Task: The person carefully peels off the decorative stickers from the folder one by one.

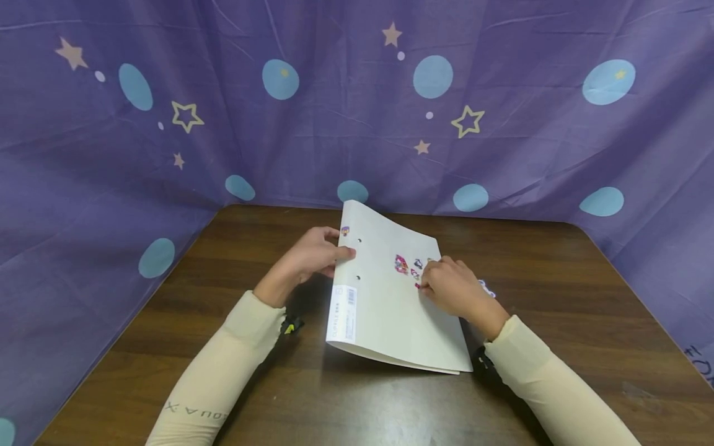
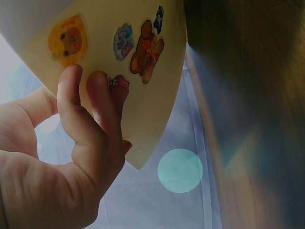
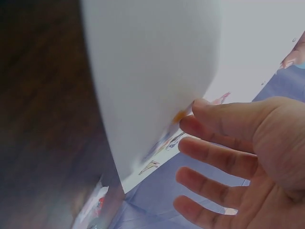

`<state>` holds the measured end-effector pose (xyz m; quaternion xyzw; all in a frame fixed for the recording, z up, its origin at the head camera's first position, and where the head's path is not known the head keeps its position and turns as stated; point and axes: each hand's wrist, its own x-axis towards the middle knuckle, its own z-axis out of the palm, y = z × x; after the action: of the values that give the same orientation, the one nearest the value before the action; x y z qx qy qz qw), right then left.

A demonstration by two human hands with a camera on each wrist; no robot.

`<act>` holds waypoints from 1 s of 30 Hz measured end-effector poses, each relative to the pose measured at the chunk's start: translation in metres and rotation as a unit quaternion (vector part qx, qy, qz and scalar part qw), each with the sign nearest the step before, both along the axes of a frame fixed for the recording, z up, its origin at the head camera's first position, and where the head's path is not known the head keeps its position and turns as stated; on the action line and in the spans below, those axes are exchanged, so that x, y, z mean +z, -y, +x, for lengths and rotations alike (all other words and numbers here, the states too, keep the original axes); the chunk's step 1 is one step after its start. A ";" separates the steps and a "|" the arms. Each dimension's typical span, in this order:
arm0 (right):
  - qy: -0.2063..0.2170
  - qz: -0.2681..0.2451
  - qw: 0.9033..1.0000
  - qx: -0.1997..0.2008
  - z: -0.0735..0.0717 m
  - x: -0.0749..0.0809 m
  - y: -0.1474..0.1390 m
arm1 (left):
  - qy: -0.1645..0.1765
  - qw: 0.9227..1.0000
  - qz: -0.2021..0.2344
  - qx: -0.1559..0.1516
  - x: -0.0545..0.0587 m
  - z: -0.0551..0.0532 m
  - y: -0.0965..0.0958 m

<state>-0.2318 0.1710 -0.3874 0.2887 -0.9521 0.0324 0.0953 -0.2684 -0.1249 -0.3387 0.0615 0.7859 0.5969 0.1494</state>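
A white file folder (image 1: 385,310) stands tilted above the table, its spine with a barcode label (image 1: 343,313) to the left. My left hand (image 1: 315,255) grips the spine, thumb on the front and fingers behind. In the left wrist view, those fingers lie against a face with bear stickers (image 2: 147,52). My right hand (image 1: 454,285) is at the front cover, thumb and index finger pinching a small sticker (image 3: 179,116) against or close to the surface; its other fingers are spread. Several colourful stickers (image 1: 401,264) are on the cover beside it.
The folder is over a brown wooden table (image 1: 268,396). Beyond the right hand lies a pale, partly hidden item (image 1: 487,288), perhaps a sticker sheet. A purple curtain (image 1: 357,124) with stars and dots hangs behind the table and along its sides.
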 end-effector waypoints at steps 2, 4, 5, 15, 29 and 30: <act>-0.001 0.005 1.000 -0.004 0.000 0.000 0.001 | -0.002 1.000 -0.003 -0.001 0.000 0.000 0.000; 0.000 0.011 1.000 -0.009 -0.001 -0.001 0.001 | -0.003 1.000 -0.006 -0.001 0.000 0.000 0.000; 0.000 0.013 1.000 -0.011 -0.001 -0.001 0.002 | -0.004 1.000 -0.007 -0.001 0.000 0.000 0.000; -0.016 0.036 0.999 -0.012 0.001 -0.005 0.006 | -0.001 1.000 -0.014 -0.001 -0.001 0.000 0.000; -0.057 0.061 0.996 -0.034 0.004 -0.002 0.008 | 0.000 1.000 -0.013 0.005 0.000 -0.001 -0.001; -0.061 0.065 0.995 -0.036 0.005 -0.001 0.008 | 0.001 1.000 -0.013 0.006 0.000 -0.001 -0.001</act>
<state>-0.2271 0.1628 -0.3888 0.2611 -0.9544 -0.0504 0.1356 -0.2691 -0.1238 -0.3383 0.0543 0.7939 0.5874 0.1470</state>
